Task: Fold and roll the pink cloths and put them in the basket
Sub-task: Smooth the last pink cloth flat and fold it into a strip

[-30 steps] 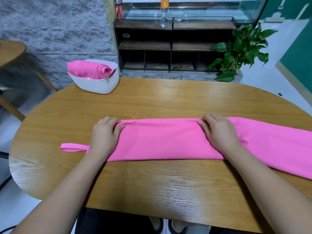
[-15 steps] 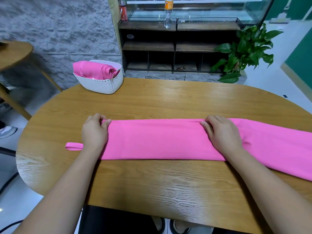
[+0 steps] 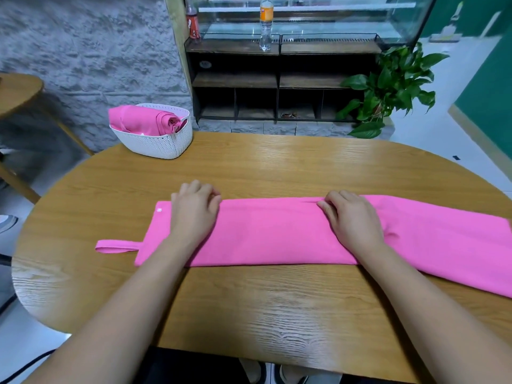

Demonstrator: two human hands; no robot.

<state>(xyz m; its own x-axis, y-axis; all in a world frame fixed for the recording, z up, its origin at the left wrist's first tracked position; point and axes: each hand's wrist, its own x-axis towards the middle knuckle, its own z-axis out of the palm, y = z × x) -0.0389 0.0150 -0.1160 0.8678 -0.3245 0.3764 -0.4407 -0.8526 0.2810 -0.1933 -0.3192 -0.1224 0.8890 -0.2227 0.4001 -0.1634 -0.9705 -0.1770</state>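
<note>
A long pink cloth [image 3: 277, 234] lies folded into a narrow strip across the wooden table [image 3: 277, 167], and its right end runs out of view. A small hanging loop [image 3: 116, 246] sticks out at its left end. My left hand [image 3: 194, 212] rests on the strip near that end, fingers curled over the far edge. My right hand [image 3: 352, 220] lies palm down near the middle, its fingertips pinching the far edge where a small wrinkle shows. At the table's far left stands a white woven basket [image 3: 158, 146] holding a rolled pink cloth [image 3: 141, 120].
A dark shelf unit [image 3: 277, 79] with bottles on top stands behind the table, beside a potted green plant [image 3: 388, 87]. A second round wooden table [image 3: 16, 90] is at the far left. The near table edge is just in front of my body.
My left hand has shifted a little to the right along the far edge, uncovering the cloth's left end. My right hand has stayed in place. The view has turned slightly left.
</note>
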